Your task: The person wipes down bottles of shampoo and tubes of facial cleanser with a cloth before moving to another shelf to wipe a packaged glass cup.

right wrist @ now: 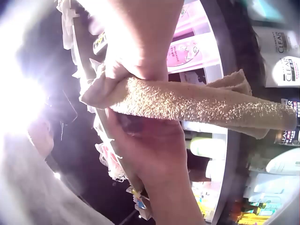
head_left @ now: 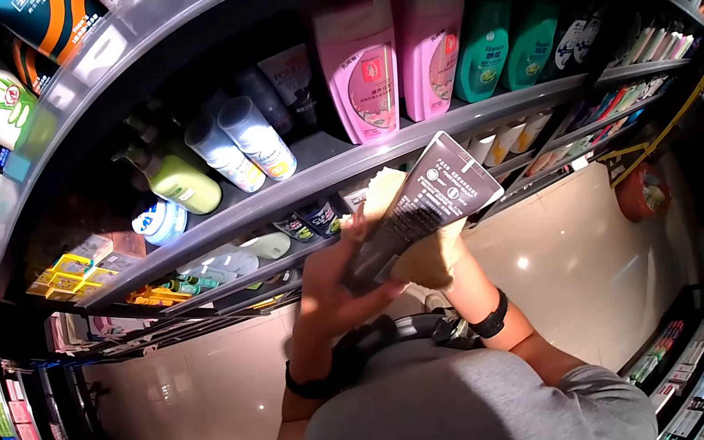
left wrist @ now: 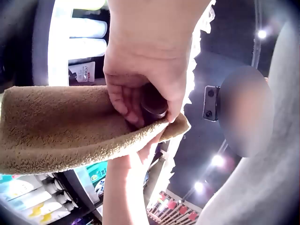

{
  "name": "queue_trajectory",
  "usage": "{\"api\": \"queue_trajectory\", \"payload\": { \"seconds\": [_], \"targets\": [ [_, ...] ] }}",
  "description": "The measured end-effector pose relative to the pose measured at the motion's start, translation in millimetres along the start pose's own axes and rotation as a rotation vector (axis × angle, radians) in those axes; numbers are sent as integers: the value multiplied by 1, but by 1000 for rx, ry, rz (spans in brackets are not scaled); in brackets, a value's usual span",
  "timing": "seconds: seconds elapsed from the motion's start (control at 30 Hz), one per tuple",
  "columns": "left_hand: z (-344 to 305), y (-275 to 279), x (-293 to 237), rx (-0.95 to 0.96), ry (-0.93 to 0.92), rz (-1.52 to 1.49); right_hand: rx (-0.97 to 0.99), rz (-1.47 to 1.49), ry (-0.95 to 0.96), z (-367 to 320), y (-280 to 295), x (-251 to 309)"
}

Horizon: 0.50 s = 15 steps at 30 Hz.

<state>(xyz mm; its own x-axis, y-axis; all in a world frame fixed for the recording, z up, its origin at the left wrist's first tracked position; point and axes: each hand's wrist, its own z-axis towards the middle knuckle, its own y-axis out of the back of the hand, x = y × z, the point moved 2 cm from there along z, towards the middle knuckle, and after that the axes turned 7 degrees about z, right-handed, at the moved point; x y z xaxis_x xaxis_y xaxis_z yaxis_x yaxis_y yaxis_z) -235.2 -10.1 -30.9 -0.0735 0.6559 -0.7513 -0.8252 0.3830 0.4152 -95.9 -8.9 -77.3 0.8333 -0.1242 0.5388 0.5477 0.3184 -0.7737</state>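
A dark grey squeeze tube [head_left: 422,200] with white print slants up in front of my chest, its wide flat end pointing toward the shelf. My left hand [head_left: 326,288] grips it near the lower, capped end; the round dark cap [left wrist: 153,102] shows between thumb and fingers in the left wrist view. Behind the tube is a folded beige towel [head_left: 432,261], sticking out on both sides. My right hand [right wrist: 136,51] holds this towel against the tube's underside. In the head view the towel and tube hide the right fingers, while the forearm below shows.
A curved shelf [head_left: 317,170] stands just ahead, with pink bottles [head_left: 361,71], green bottles [head_left: 486,51], white cans [head_left: 256,138] and a pump bottle [head_left: 180,183]. Lower shelves run beneath it. Shiny floor tiles [head_left: 551,253] lie below, with a reddish bin [head_left: 642,192] at right.
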Motion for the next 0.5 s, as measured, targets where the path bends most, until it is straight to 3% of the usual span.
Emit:
{"api": "queue_trajectory", "payload": {
  "seconds": [0.03, 0.07, 0.13, 0.2, 0.4, 0.43, 0.5],
  "targets": [
    [2, 2, -5, 13, 18, 18, 207, -574, 215, 8, -15, 17],
    [3, 2, -7, 2, 14, 12, 214, -584, 209, 8, -25, 24],
    [4, 3, -8, -5, 70, 14, 78, -168, 153, 8, -40, 27],
    [1, 4, -4, -10, 132, -67, 60, -332, 263, 11, -52, 33],
    [0, 7, 0, -53, 134, -123, 169, -1718, 420, 8, -69, 44],
    [0, 7, 0, -47, 134, -128, 162, -1722, 418, 7, -69, 42],
    [3, 9, -2, -38, 80, -127, 65, -1301, 268, 7, -67, 37]
  ]
}}
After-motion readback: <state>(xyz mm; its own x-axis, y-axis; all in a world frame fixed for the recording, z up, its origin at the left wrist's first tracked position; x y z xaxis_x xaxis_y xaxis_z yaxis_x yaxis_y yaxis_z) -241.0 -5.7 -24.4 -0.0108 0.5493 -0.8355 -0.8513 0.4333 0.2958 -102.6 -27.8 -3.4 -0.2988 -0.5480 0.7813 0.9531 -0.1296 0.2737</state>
